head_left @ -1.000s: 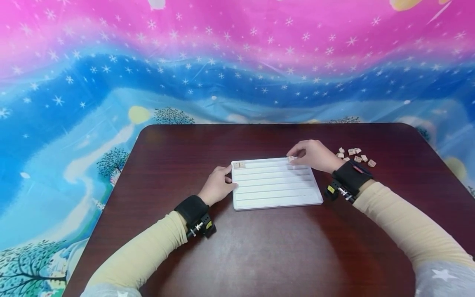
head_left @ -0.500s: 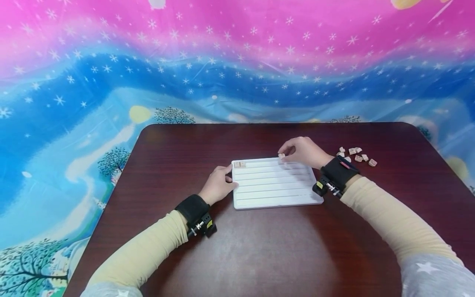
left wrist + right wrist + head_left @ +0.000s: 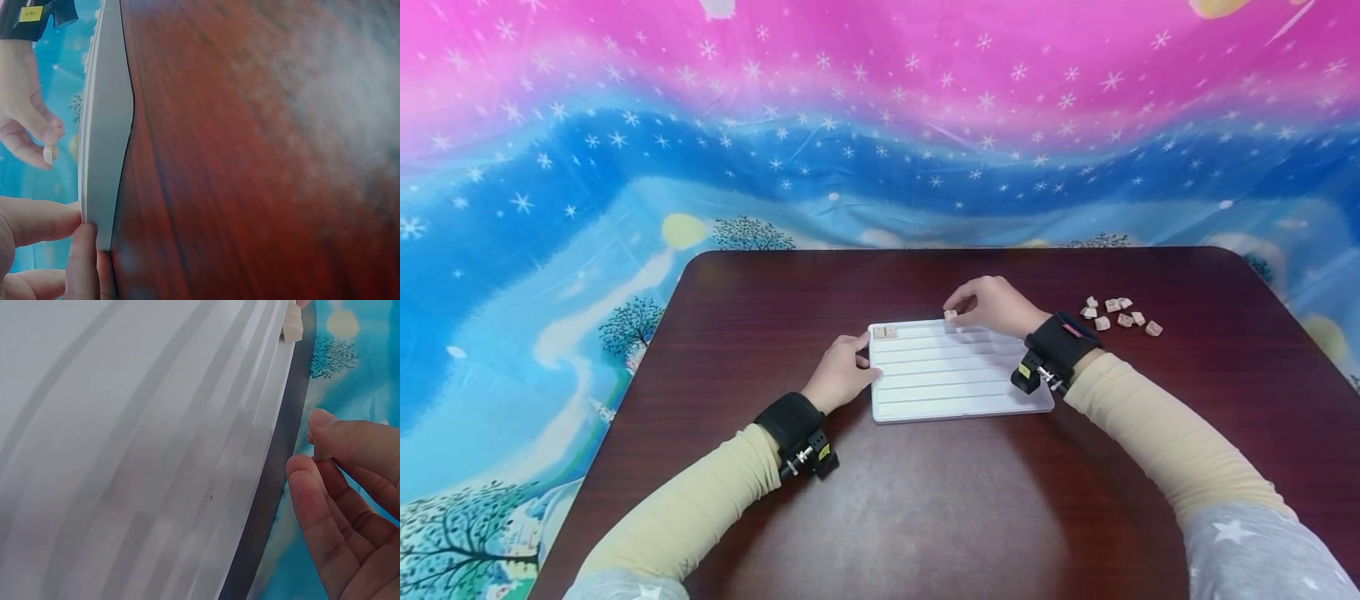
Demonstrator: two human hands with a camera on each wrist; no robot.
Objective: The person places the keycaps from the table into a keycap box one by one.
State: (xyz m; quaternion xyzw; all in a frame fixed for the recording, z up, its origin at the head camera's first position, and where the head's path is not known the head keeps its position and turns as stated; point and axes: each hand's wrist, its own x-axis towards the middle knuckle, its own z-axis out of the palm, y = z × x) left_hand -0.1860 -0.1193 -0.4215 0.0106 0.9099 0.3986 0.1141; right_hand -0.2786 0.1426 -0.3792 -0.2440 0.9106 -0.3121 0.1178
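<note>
On the table lies a white tray (image 3: 951, 379) with long ridged rows. My left hand (image 3: 837, 375) pinches its left edge; the left wrist view shows the thumb on top and fingers against the side wall. Two small beige keycaps (image 3: 884, 332) sit side by side at the left end of the far row. My right hand (image 3: 1000, 308) is over the tray's far edge and pinches one beige keycap (image 3: 322, 449) between thumb and fingertips. In the head view that keycap overlaps the tray's far rim, right of the placed pair.
Several loose keycaps (image 3: 1123, 320) are scattered on the dark wooden table (image 3: 910, 500), right of the tray and beyond the right wrist. A patterned blue and pink cloth (image 3: 880, 142) hangs behind the table's far edge.
My right hand has moved left along the tray's far edge with the keycap in its fingers. The left hand stays at the tray's left edge.
</note>
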